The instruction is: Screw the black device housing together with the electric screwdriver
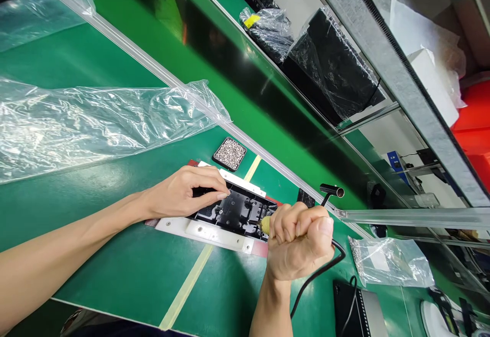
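**Screwdriver on the black part, mid frame**

While my left hand point(184, 191) lies on the black part point(237, 212), fingers pressed together flat along its upper edge, my right hand point(300, 240) is fisted tight around the electric screwdriver point(265, 226), tip down on the part's right end. The part sits in a white fixture point(202, 231) on the green surface point(126, 270), centre of frame. Little tray of screws point(229, 153) just above it, plastic sheeting point(95, 117) at left.

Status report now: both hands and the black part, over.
Left hand pressing down on black part in white fixture. Right hand fisted around corded screwdriver, tip at part. Screw tray behind, apart. Nothing blocking.
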Available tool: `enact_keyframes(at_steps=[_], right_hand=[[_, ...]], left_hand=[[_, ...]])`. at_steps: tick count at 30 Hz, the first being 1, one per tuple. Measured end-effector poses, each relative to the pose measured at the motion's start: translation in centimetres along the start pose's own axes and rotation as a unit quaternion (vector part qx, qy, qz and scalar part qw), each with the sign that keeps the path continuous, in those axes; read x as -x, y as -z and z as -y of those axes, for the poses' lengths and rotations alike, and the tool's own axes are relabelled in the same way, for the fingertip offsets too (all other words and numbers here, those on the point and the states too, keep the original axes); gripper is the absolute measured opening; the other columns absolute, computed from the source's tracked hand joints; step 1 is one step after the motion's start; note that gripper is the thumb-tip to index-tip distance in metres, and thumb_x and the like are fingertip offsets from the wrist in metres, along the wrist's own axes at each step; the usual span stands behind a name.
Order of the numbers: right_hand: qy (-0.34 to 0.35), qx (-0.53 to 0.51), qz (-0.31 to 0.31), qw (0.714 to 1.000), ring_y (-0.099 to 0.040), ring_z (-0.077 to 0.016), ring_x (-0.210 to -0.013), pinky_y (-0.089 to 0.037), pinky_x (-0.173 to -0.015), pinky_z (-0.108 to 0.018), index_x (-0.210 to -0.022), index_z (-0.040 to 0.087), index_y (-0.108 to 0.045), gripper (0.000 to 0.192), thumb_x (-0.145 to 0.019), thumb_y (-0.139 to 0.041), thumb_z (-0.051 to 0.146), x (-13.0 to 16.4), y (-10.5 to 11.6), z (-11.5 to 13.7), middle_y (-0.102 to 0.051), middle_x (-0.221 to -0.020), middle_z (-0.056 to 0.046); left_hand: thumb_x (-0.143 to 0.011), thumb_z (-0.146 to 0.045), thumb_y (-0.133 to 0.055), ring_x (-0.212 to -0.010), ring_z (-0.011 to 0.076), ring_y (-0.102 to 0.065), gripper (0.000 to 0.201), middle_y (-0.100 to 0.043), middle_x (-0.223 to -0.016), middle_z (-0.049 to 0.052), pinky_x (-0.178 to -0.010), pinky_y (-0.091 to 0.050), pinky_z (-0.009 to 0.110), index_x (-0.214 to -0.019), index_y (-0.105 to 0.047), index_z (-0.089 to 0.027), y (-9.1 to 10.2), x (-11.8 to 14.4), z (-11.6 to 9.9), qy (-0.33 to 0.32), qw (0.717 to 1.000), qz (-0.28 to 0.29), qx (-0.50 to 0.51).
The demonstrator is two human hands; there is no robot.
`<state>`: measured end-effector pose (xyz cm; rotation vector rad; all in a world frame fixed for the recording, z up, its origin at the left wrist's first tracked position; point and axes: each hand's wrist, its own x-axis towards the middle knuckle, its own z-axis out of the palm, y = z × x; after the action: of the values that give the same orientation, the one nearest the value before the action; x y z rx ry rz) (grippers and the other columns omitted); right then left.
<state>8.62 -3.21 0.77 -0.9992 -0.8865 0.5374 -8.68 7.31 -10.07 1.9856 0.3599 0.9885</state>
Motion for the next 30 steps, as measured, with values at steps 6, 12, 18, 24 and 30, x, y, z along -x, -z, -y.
enact_keyframes(at_steps=[6,12,18,24,30], right_hand=[[-0.006,-0.006,-0.002,1.000,-0.023,-0.0049,-0.037,-0.028,-0.034,-0.014,-0.060,0.017,-0.030,0.052,-0.102,-0.052,0.039,0.00,0.02,-0.02,-0.025,-0.047,0.007],[-0.003,-0.015,-0.015,1.000,-0.022,-0.0046,-0.037,-0.026,-0.034,-0.014,-0.060,0.016,-0.031,0.052,-0.101,-0.054,0.038,0.04,-0.23,-0.05,-0.024,-0.048,0.007],[-0.001,-0.011,-0.009,1.000,-0.022,-0.0045,-0.037,-0.027,-0.034,-0.013,-0.060,0.016,-0.031,0.052,-0.101,-0.054,0.039,0.03,-0.24,-0.02,-0.023,-0.048,0.007],[-0.003,-0.013,-0.009,1.000,-0.021,-0.0044,-0.037,-0.027,-0.034,-0.014,-0.060,0.016,-0.031,0.051,-0.101,-0.053,0.036,0.04,-0.18,-0.04,-0.023,-0.048,0.007],[-0.006,-0.013,-0.008,1.000,-0.022,-0.0046,-0.037,-0.027,-0.034,-0.013,-0.060,0.016,-0.030,0.053,-0.101,-0.054,0.039,0.07,-0.11,-0.04,-0.024,-0.048,0.007]], left_hand=[[-0.102,-0.018,-0.066,-0.096,0.0154,-0.070,0.014,-0.077,-0.102,0.004,-0.089,-0.055,0.027,-0.107,-0.079,-0.020,0.03,0.10,0.07,-0.002,1.000,0.004,0.003],[-0.102,-0.018,-0.066,-0.097,0.0144,-0.070,0.014,-0.076,-0.103,0.002,-0.089,-0.054,0.026,-0.107,-0.079,-0.021,-0.01,0.07,0.05,-0.003,1.000,0.004,0.004],[-0.102,-0.019,-0.066,-0.097,0.0152,-0.070,0.014,-0.076,-0.103,0.002,-0.089,-0.054,0.027,-0.106,-0.079,-0.022,-0.07,0.07,0.12,0.004,1.000,0.004,0.002],[-0.103,-0.019,-0.066,-0.097,0.0142,-0.069,0.015,-0.076,-0.103,0.002,-0.089,-0.054,0.026,-0.108,-0.079,-0.022,0.01,0.10,0.16,0.008,1.000,0.008,0.007],[-0.103,-0.018,-0.066,-0.097,0.0140,-0.069,0.015,-0.076,-0.103,0.001,-0.090,-0.053,0.027,-0.108,-0.079,-0.022,0.06,0.12,0.13,0.008,1.000,0.010,0.006]])
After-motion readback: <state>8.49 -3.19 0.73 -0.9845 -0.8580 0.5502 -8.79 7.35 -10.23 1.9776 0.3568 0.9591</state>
